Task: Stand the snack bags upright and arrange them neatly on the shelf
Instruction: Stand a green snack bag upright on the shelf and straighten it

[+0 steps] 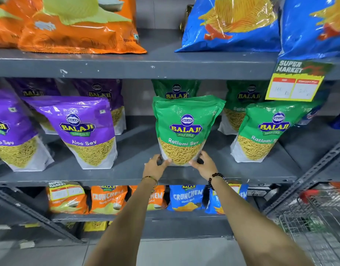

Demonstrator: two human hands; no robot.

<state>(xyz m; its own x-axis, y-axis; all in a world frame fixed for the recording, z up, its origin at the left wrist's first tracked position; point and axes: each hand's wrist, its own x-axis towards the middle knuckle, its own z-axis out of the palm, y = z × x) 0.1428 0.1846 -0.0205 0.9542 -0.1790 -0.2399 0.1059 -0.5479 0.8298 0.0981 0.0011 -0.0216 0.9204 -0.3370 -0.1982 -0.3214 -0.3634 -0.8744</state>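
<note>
- The left hand (155,166) and right hand (203,165) each have a closed grip on a bottom corner of the green Ratlami Sev bag (186,129).
- The bag stands upright above that grip, its base on the grey middle shelf (134,169).
- Another green bag (261,131) leans to the right of the grip.
- A purple Aloo Sev bag (83,131) leans to its left.

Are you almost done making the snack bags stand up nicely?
Partway. Done: the purple Aloo Sev bags stand on the middle shelf, though they lean a bit. In hand: the left hand and right hand hold the base of a green Ratlami Sev bag, already upright. Left: the tilted green bag to its right looks like it needs straightening.
</note>
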